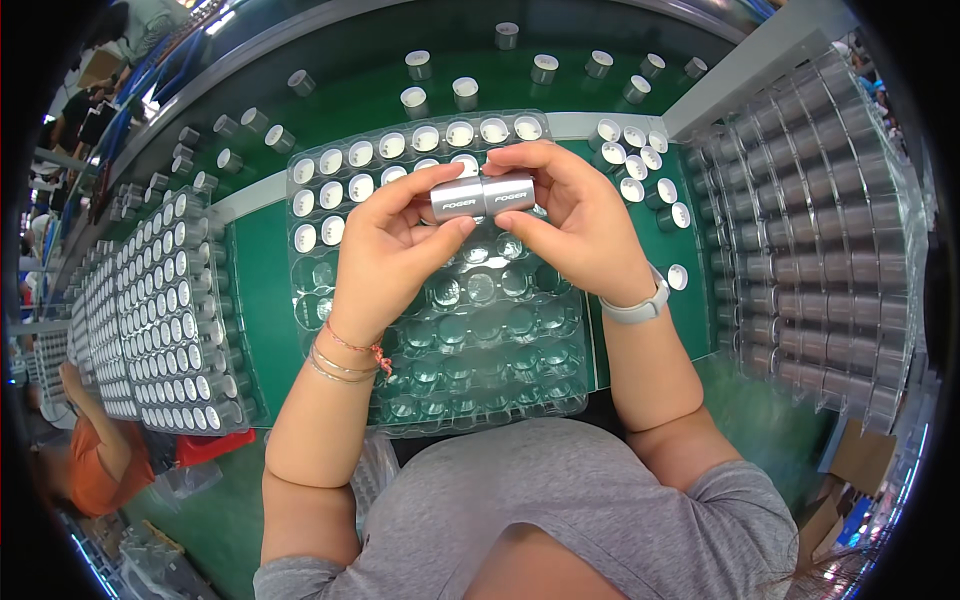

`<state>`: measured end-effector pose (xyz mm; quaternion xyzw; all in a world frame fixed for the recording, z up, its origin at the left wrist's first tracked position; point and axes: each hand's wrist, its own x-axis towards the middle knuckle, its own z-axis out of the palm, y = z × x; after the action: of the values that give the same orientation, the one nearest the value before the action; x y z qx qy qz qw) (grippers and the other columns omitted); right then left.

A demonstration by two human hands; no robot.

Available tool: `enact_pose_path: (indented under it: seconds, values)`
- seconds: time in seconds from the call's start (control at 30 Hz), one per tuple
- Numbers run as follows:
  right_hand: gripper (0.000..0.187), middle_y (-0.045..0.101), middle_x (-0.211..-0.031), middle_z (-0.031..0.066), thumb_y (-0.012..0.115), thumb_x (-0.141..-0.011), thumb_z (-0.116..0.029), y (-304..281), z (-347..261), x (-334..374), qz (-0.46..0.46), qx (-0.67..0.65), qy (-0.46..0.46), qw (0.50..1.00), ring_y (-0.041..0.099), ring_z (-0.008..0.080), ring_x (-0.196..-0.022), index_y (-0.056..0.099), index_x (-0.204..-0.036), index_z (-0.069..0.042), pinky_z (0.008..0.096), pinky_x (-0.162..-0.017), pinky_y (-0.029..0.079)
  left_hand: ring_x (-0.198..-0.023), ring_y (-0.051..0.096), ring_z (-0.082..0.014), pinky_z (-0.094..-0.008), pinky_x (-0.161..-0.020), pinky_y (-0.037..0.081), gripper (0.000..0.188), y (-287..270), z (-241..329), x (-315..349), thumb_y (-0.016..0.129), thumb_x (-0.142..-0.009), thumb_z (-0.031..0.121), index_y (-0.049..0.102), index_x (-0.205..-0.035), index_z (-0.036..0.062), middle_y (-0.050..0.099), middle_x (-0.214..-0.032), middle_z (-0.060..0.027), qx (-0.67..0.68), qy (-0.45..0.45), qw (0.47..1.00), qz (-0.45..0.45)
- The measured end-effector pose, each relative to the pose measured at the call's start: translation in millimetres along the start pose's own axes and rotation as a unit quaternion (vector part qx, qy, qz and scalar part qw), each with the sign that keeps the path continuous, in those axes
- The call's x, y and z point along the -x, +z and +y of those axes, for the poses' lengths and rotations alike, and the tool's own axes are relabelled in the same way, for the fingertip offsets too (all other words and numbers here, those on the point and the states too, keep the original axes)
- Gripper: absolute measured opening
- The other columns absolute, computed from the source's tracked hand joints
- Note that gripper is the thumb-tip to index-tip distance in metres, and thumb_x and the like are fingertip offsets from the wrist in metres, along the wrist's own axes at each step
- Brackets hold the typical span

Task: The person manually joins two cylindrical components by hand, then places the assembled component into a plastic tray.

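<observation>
My left hand (392, 235) is closed on a grey metallic cylinder (458, 200). A matching grey cylinder (510, 194) is gripped between the thumb and fingers of my right hand (580, 225). Both lie sideways, end to end, with printing on their sides towards me. Beneath my hands is a clear plastic tray (480, 322) with round wells. White-topped cylinders (389, 147) fill its far rows and part of the third row, while the nearer wells hold nothing. My hands hide some of the middle wells.
Loose white-topped cylinders (465, 92) stand on the green belt (350, 92) beyond the tray; more cluster (632, 165) at its right. Stacked filled trays stand at left (165, 330) and right (800, 240). At the far left is another person in an orange top (100, 465).
</observation>
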<state>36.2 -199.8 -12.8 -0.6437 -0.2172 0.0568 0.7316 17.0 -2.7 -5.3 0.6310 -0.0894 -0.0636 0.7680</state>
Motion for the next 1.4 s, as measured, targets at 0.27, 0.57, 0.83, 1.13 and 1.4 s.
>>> enact_pose_path:
  seconds: [0.27,0.57,0.83,1.13,1.4]
  values:
    - [0.044,0.056,-0.118,0.0103,0.062,-0.080,0.011,1.0,0.2,-0.1,0.002,-0.006,-0.007,1.000,0.055,0.0186,-0.113,0.053,-0.122,0.002,0.0329,-0.096,0.046,-0.102,0.062,-0.0175,-0.0270,-0.087,0.055,0.044,0.0,1.6,0.2,0.067,-0.081,-0.009,0.057,-0.123,-0.0053,0.060,-0.114,-0.0115,-0.005,-0.007,1.000,0.003]
    - [0.043,0.056,-0.118,0.0102,0.062,-0.080,0.010,0.4,-0.8,0.0,0.006,-0.013,-0.006,1.000,0.055,0.0187,-0.112,0.053,-0.122,0.002,0.0330,-0.096,0.046,-0.105,0.062,-0.0189,-0.0271,-0.086,0.056,0.042,-0.1,1.0,0.1,0.067,-0.081,-0.009,0.057,-0.122,-0.0055,0.060,-0.117,-0.0126,-0.002,-0.008,1.000,0.002]
    - [0.042,0.056,-0.118,0.0101,0.063,-0.080,0.010,0.4,-2.4,-0.5,0.005,0.000,-0.011,1.000,0.055,0.0190,-0.112,0.054,-0.120,0.002,0.0332,-0.097,0.046,-0.103,0.063,-0.0183,-0.0267,-0.085,0.056,0.042,-0.8,0.2,0.0,0.067,-0.081,-0.009,0.057,-0.121,-0.0050,0.060,-0.116,-0.0123,0.001,-0.014,1.000,0.003]
    - [0.041,0.055,-0.119,0.0095,0.063,-0.080,0.010,0.8,-2.0,0.8,0.005,0.006,-0.018,1.000,0.055,0.0189,-0.112,0.055,-0.119,0.002,0.0332,-0.096,0.046,-0.097,0.063,-0.0160,-0.0255,-0.079,0.056,0.040,3.6,4.1,1.8,0.065,-0.082,-0.010,0.057,-0.121,-0.0050,0.059,-0.115,-0.0119,0.018,-0.031,0.999,0.010]
    - [0.036,0.058,-0.117,0.0082,0.062,-0.087,0.001,-2.5,-3.1,1.5,0.058,-0.006,0.040,0.997,0.058,0.0151,-0.105,0.054,-0.122,0.000,0.0283,-0.086,0.049,-0.092,0.062,-0.0124,-0.0263,-0.077,0.055,0.030,1.4,-3.1,-1.3,0.063,-0.089,0.001,0.058,-0.119,-0.0021,0.061,-0.113,-0.0095,0.063,-0.084,0.994,0.034]
